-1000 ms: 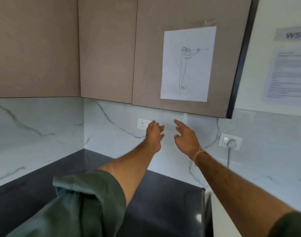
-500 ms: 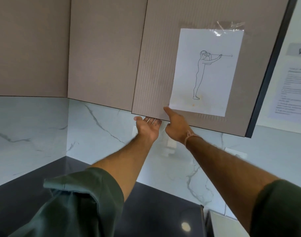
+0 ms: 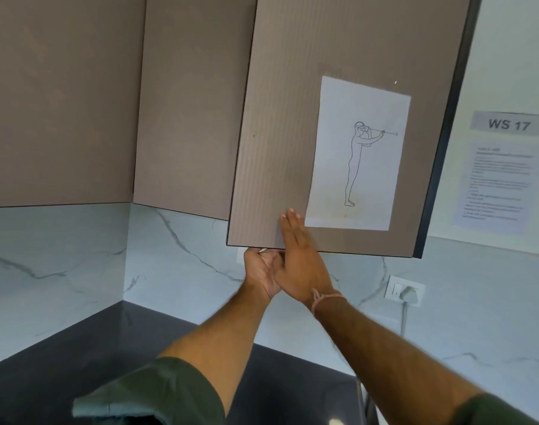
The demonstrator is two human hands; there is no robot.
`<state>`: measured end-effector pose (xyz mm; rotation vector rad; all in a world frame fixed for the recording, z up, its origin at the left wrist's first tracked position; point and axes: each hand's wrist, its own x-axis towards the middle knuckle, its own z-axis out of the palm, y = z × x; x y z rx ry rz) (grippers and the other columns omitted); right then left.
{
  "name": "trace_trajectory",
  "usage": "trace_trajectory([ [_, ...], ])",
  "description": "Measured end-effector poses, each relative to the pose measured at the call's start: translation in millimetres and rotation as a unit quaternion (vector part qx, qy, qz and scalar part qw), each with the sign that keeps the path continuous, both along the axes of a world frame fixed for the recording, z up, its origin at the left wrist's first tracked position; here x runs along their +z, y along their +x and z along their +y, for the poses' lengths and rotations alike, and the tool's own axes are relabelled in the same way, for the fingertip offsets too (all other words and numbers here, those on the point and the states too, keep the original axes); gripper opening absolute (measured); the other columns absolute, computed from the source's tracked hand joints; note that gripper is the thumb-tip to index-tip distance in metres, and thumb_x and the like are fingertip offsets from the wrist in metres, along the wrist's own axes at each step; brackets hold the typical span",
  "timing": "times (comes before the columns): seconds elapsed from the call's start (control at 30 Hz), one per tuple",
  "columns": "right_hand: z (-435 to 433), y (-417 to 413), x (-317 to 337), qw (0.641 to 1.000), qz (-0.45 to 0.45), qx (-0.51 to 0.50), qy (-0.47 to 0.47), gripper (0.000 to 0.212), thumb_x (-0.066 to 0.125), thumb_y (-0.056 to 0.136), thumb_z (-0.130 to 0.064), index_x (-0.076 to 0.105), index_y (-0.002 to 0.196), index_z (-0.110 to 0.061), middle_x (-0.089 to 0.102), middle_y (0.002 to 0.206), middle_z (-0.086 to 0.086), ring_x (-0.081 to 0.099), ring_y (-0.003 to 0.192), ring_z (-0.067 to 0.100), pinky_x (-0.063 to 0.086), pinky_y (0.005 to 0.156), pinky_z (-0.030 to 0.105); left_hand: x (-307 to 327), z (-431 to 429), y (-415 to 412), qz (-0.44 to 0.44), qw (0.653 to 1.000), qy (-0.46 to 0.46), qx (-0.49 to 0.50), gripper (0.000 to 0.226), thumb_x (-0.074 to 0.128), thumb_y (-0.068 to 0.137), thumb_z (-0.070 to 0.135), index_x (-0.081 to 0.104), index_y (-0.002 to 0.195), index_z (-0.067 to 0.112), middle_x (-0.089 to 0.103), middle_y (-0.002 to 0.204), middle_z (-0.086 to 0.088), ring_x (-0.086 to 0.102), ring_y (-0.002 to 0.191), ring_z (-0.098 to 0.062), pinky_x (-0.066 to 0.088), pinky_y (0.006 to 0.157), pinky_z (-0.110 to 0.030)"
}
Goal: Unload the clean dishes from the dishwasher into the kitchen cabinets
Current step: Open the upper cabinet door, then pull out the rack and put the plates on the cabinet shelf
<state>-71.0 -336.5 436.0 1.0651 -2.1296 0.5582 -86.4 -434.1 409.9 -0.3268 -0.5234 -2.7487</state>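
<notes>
The taupe, finely ribbed, flat rectangular cabinet door [image 3: 280,133] fills the upper middle of the view. It hangs above the corner of the dark, glossy stone table [image 3: 78,348], in front of the white, grey-veined marble wall [image 3: 185,256], and has a dark right edge. Its lower left corner sits lower and nearer than the matching door beside it. A white sheet of paper [image 3: 357,154] with a line drawing of a standing figure is stuck to its lower right part.

Half a second ago this door lay in line with its neighbour; now its left edge stands out from it. The right hand, which then pointed one finger at the lower edge, has slid up onto the face.

The right hand [image 3: 302,265], with a pale thread band [image 3: 323,299] on its wrist, lies flat on the door just left of the paper, its fingers [image 3: 291,223] straight and pressed together. The left hand [image 3: 262,274] is below the bottom edge, palm up. Its fingers curl up around that edge, with their tips hidden behind the door and the right hand.
</notes>
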Motion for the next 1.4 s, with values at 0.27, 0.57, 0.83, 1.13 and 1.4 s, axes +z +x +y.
trace_trajectory([
  [0.27, 49, 62, -19, 0.997, -0.010, 0.002, -0.075, 0.081, 0.044, 0.099, -0.037, -0.012, 0.154, -0.018, -0.025, 0.159, -0.005, -0.020, 0.147, 0.015, 0.003, 0.114, 0.025, -8, 50, 75, 0.007, 0.996, -0.086, 0.032, 0.044, 0.058, 0.085, 0.039, 0.072, 0.111, 0.006, 0.069, 0.112, -0.020, 0.066, 0.106, -0.032, 0.051, 0.100, -0.048],
  [0.57, 162, 116, -30, 0.971, -0.061, 0.031, -0.229, 0.093, 0.058, 0.095, -0.041, -0.015, 0.152, -0.032, 0.001, 0.163, -0.007, 0.019, 0.148, 0.022, 0.025, 0.117, 0.036, -1, 183, 142, -0.007, 0.982, -0.176, -0.068, 0.047, 0.073, 0.086, 0.022, 0.061, 0.124, -0.002, 0.065, 0.121, -0.028, 0.068, 0.108, -0.036, 0.058, 0.090, -0.043],
  [0.83, 303, 126, -27, 0.927, -0.127, 0.052, -0.349, 0.053, 0.062, 0.093, -0.035, 0.046, 0.141, -0.017, 0.067, 0.109, -0.005, 0.066, 0.096, 0.008, 0.056, 0.087, 0.023, 4, 307, 128, -0.060, 0.972, -0.220, -0.061, 0.029, 0.052, 0.098, 0.000, 0.057, 0.126, 0.002, 0.068, 0.111, -0.020, 0.066, 0.108, -0.034, 0.058, 0.090, -0.042],
  [1.13, 366, 116, -28, 0.908, -0.189, 0.055, -0.371, 0.036, 0.065, 0.092, -0.031, 0.060, 0.123, -0.013, 0.064, 0.102, -0.003, 0.063, 0.092, 0.013, 0.055, 0.088, 0.027, 1, 356, 119, -0.092, 0.964, -0.245, -0.040, 0.057, 0.050, 0.099, -0.003, 0.034, 0.151, 0.012, 0.054, 0.140, -0.019, 0.060, 0.120, -0.036, 0.054, 0.092, -0.040],
  [1.4, 376, 107, -61, 0.923, -0.203, -0.021, -0.327, 0.043, 0.069, 0.085, -0.040, 0.064, 0.122, -0.018, 0.071, 0.112, 0.002, 0.067, 0.101, 0.014, 0.055, 0.089, 0.029, -45, 362, 109, -0.127, 0.948, -0.291, -0.034, 0.014, 0.058, 0.099, 0.021, 0.069, 0.107, 0.020, 0.075, 0.097, -0.009, 0.071, 0.089, -0.025, 0.059, 0.079, -0.037],
])
